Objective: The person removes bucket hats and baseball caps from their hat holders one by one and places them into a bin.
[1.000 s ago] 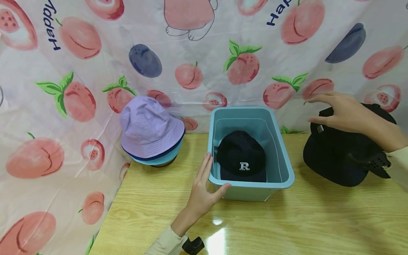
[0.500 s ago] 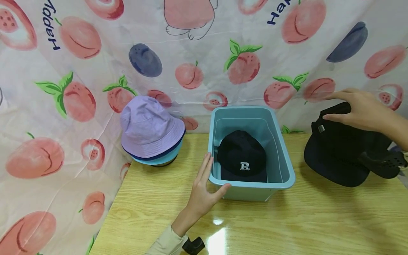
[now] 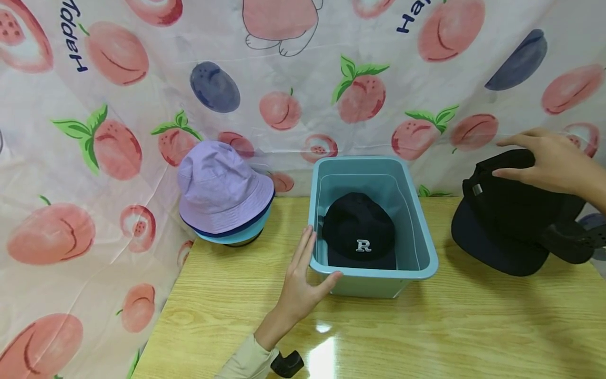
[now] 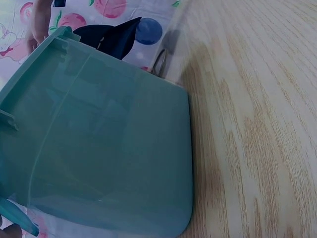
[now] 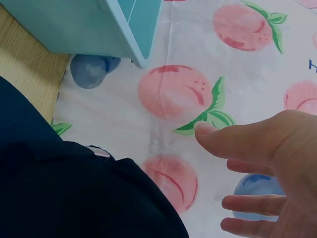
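Note:
My left hand [image 3: 299, 292] rests its straight fingers along the left side of a blue-green plastic bin [image 3: 421, 231], thumb near the front rim. Inside the bin lies a black baseball cap [image 3: 362, 221] with a silver R above its brim. Over at the right, my right hand [image 3: 556, 162] is at the top of some black caps [image 3: 511, 221], fingers spread and thumb apart. In the right wrist view, the dark cap fabric [image 5: 74, 188] shows beside this hand, with a gap between thumb and fingers and nothing held there.
A lilac bucket hat [image 3: 222, 189] tops a stack of hats at the left, with navy and light blue brims under it. Behind the wooden table [image 3: 227, 305] hangs a fruit-print cloth [image 3: 303, 68]. A black wrist strap [image 3: 573, 242] overlaps the caps.
My right hand has shifted to the right over the black caps, fingers still spread. The left hand stays at the bin.

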{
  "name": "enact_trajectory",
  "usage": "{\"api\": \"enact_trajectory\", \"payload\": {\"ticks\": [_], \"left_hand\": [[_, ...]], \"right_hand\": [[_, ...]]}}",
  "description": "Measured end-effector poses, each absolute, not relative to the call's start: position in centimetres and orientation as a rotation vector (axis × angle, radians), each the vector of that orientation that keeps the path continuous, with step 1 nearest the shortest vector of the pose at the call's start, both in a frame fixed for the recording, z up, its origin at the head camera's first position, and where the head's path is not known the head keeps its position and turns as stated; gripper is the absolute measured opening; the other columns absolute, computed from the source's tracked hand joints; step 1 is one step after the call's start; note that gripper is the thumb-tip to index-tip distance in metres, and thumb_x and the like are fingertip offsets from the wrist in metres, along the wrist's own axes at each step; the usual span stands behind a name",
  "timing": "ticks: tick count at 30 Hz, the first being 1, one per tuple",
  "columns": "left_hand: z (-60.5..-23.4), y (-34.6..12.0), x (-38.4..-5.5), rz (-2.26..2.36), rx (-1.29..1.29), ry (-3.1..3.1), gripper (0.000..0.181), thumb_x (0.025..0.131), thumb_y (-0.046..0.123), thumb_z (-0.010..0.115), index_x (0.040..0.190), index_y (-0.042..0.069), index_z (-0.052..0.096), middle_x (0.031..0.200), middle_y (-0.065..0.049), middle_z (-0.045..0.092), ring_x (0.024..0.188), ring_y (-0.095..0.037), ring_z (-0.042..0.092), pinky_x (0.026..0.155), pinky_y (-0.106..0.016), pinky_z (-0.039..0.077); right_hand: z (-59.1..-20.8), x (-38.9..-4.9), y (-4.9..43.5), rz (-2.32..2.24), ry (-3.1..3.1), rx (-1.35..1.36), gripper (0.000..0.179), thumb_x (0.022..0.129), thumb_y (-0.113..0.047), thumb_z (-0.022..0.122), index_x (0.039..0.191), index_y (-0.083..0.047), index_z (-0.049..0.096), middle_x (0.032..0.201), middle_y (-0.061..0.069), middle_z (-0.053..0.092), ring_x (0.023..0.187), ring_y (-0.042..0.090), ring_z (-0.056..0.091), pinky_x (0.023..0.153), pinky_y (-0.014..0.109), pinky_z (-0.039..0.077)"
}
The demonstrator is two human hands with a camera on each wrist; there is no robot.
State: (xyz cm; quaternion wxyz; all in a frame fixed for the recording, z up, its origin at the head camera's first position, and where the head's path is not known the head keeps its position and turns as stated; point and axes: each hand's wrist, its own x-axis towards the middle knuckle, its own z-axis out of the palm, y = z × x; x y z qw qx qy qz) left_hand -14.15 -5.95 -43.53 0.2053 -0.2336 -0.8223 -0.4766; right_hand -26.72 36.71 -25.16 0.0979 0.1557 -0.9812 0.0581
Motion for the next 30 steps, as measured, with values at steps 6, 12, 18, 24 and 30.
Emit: {"api": "enact_trajectory", "payload": {"ticks": [6,12,18,24,30], "left_hand": [[-43.6,-6.0,-14.1,-1.331,-0.651,-2.291,0.088,0.084,0.04,0.071,0.149,0.003,0.025,0.156,-0.01,0.019,0.141,-0.026,0.021,0.105,-0.05,0.033],[-43.4,-6.0,-14.0,-1.334,-0.65,-2.293,0.088,0.084,0.04,0.071,0.149,0.004,0.025,0.156,-0.01,0.019,0.141,-0.026,0.02,0.105,-0.049,0.033],[-43.3,-6.1,-13.9,-1.338,-0.645,-2.301,0.087,0.084,0.04,0.07,0.149,0.005,0.025,0.156,-0.009,0.018,0.142,-0.025,0.02,0.105,-0.049,0.033],[-43.4,-6.1,-14.0,-1.347,-0.661,-2.297,0.087,0.084,0.04,0.07,0.15,0.006,0.023,0.156,-0.009,0.017,0.142,-0.025,0.018,0.105,-0.048,0.033],[-43.4,-6.2,-14.1,-1.35,-0.667,-2.289,0.087,0.085,0.04,0.07,0.15,0.006,0.023,0.156,-0.009,0.017,0.142,-0.025,0.019,0.105,-0.049,0.033]], "right_hand": [[-25.2,-26.6,37.3,0.137,-2.902,0.44,0.064,0.081,-0.033,0.074,0.124,0.01,0.051,0.12,0.04,0.04,0.11,0.057,0.035,0.093,0.074,0.022],[-25.2,-26.6,37.8,0.093,-2.895,0.429,0.065,0.08,-0.032,0.075,0.121,0.012,0.052,0.116,0.041,0.041,0.105,0.056,0.038,0.088,0.073,0.029],[-25.6,-26.5,38.6,0.078,-2.897,0.432,0.064,0.079,-0.03,0.076,0.12,0.013,0.051,0.114,0.041,0.041,0.104,0.056,0.038,0.087,0.072,0.03],[-26.2,-26.6,39.6,0.065,-2.897,0.424,0.063,0.079,-0.03,0.076,0.117,0.013,0.052,0.112,0.042,0.042,0.104,0.055,0.038,0.091,0.07,0.028],[-26.8,-26.7,40.6,0.061,-2.902,0.365,0.064,0.076,-0.028,0.078,0.118,0.012,0.05,0.114,0.04,0.04,0.108,0.055,0.034,0.093,0.07,0.026]]}}
